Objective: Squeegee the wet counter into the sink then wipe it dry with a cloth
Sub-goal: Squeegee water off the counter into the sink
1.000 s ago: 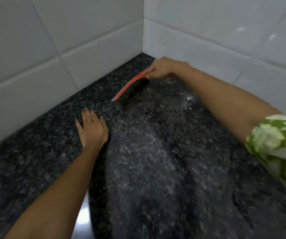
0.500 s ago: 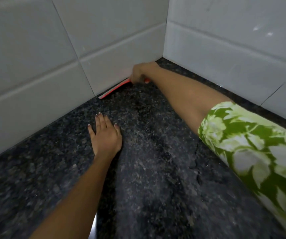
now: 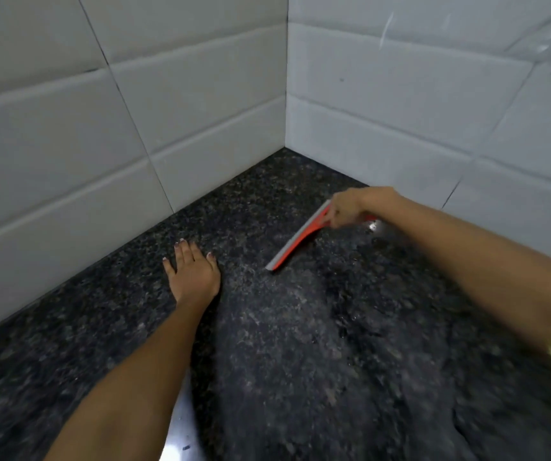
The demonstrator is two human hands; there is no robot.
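- Head view: a red squeegee (image 3: 297, 236) sits blade-down on the dark speckled counter (image 3: 300, 344), slanting away from the tiled corner, its grey edge toward the middle of the slab
- The right hand (image 3: 350, 206) is closed around the squeegee's handle end, just beside the right-hand wall tiles (image 3: 400, 111)
- The left hand (image 3: 192, 272) lies flat on the counter, fingers spread and holding nothing, well apart from the blade
- Wet glints show near the right hand
- A strip of shiny metal, likely the sink (image 3: 181, 430), peeks out at the bottom edge beside the left forearm
- Judged step: squeegeeing, 1 of 2; no cloth in sight
- Next likely calls for steady downward pressure while drawing the blade toward the sink
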